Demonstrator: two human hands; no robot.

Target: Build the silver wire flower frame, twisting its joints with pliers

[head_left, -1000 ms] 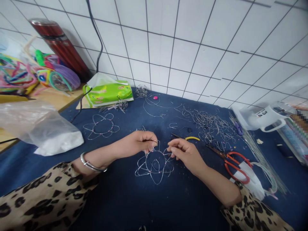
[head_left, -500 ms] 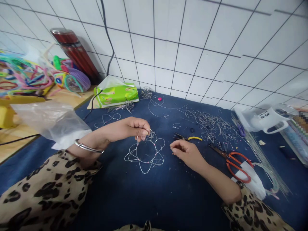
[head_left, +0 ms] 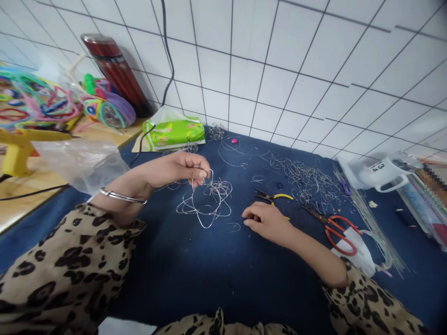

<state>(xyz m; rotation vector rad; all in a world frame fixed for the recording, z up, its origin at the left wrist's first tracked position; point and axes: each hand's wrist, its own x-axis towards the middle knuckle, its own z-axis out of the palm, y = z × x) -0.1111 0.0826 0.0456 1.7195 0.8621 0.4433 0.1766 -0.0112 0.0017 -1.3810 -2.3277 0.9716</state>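
My left hand (head_left: 178, 168) pinches the top edge of a silver wire flower (head_left: 206, 204) with small pink beads and holds it lifted above the blue cloth (head_left: 195, 274). A second wire flower lies on the cloth behind that hand, mostly hidden. My right hand (head_left: 263, 219) rests on the cloth to the right of the flower, fingers curled together; whether anything is in them I cannot make out. A short bent wire piece (head_left: 233, 227) lies just left of its fingertips. Yellow-handled pliers (head_left: 275, 196) lie just beyond the right hand.
Red-handled scissors (head_left: 335, 229) lie at the right, beside a heap of wire offcuts (head_left: 307, 179) and straight wires (head_left: 370, 218). A white mug (head_left: 387, 171), a green tissue pack (head_left: 172, 132), a red flask (head_left: 117, 70), a plastic bag (head_left: 80, 160), a yellow glue gun (head_left: 17, 149) and coloured pipe cleaners (head_left: 52, 104) surround the cloth.
My left hand has lifted the wire flower off the cloth and carried it up and to the left. My right hand has let go of it and sunk onto the cloth.
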